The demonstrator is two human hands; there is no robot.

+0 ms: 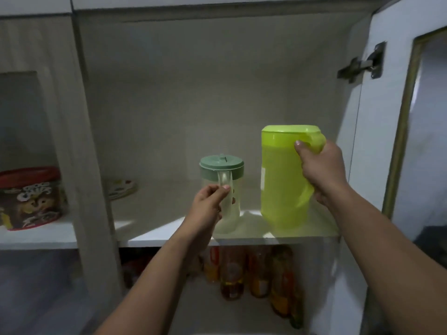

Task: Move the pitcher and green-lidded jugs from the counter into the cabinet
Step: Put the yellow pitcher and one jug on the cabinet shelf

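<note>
A tall lime-green pitcher stands on the cabinet shelf near its front edge, at the right. My right hand is wrapped around its handle. Left of it stands a small clear jug with a pale green lid, also on the shelf near the front. My left hand grips that jug's clear handle. Both vessels are upright and a short gap separates them.
The cabinet door hangs open at the right, hinge showing. A patterned plate lies at the shelf's back left. A cereal tub with a red lid sits in the left compartment. Several bottles stand on the shelf below.
</note>
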